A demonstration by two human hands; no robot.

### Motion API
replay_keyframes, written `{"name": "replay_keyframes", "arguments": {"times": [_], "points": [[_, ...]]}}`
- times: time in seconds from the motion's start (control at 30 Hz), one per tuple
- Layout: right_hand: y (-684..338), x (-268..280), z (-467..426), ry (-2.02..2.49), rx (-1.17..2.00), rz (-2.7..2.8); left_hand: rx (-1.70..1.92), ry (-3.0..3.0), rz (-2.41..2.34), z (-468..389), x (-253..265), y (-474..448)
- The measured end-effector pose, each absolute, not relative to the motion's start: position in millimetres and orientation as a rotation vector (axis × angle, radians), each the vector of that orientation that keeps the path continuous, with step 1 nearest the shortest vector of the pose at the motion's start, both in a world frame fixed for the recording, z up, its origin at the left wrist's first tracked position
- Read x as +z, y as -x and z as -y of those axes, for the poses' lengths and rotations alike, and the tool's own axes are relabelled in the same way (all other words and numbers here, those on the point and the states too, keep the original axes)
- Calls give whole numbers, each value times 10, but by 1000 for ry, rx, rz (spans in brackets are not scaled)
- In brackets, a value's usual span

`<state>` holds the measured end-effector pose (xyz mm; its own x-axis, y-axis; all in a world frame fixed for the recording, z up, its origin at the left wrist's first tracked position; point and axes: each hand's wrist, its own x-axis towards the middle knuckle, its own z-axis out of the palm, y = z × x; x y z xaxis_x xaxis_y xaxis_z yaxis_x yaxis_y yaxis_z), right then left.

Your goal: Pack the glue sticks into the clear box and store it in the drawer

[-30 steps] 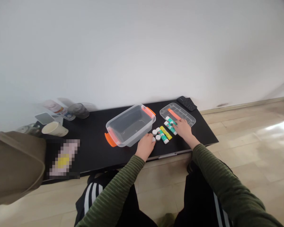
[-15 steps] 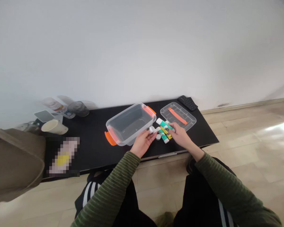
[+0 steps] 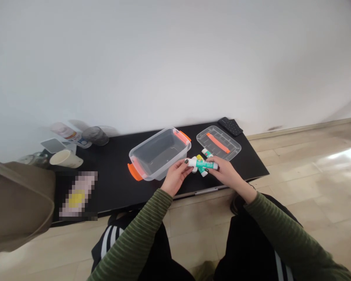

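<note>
A green-and-white glue stick [image 3: 206, 164] lies level between my two hands. My right hand [image 3: 227, 171] grips its right end with thumb and fingers. At the other end, my left hand [image 3: 174, 177] pinches the white cap [image 3: 190, 162], which meets the tube; whether it is fully seated I cannot tell. Below and behind them on the table, another green-and-white glue stick [image 3: 204, 172], a yellow item [image 3: 199, 157] and a white-ended tube [image 3: 206, 152] are partly covered. A white round piece [image 3: 194, 170] shows under the held stick.
Left of my hands stands a clear plastic box [image 3: 173, 160] with orange clips. Its lid [image 3: 203, 142] lies behind my right hand, near dark flat objects [image 3: 230, 126]. A paper cup [image 3: 66, 159], glass [image 3: 96, 135] and bottle [image 3: 71, 134] stand on the black table [image 3: 114, 187].
My right hand has lifted a glue stick from the group and brought it left, turned level. The cap in my left hand now meets its end.
</note>
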<state>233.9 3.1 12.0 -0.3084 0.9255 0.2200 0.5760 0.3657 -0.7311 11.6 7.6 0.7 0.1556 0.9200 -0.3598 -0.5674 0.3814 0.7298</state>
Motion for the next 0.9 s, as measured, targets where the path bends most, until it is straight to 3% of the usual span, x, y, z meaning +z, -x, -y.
{"name": "replay_keyframes", "arguments": {"times": [0.6, 0.9], "points": [[-2352, 126, -4, 1398, 866, 1870, 1071, -669, -897, -49, -12, -119], [-2324, 8, -72, 1384, 1578, 1527, 1006, -834, -921, -74, 36, -98]]}}
